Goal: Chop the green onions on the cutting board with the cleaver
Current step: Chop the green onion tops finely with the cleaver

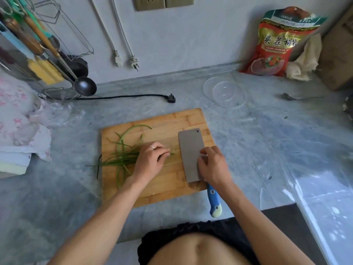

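Green onion stalks (122, 156), long and thin, bunched under left hand (150, 159); right hand (213, 166) presses flat steel blue-handled cleaver (191, 154). Fingertips near its edge risk nicks.

The scene is bright with soft daylight, and strong white glare lies on the desk (324, 188) at the lower right. Shadows are weak and short, only a faint one beside the cutting board (152, 196). The wide lens bends the edges, and the utensil rack (28, 44) at the far left looks stretched and a little blurred.
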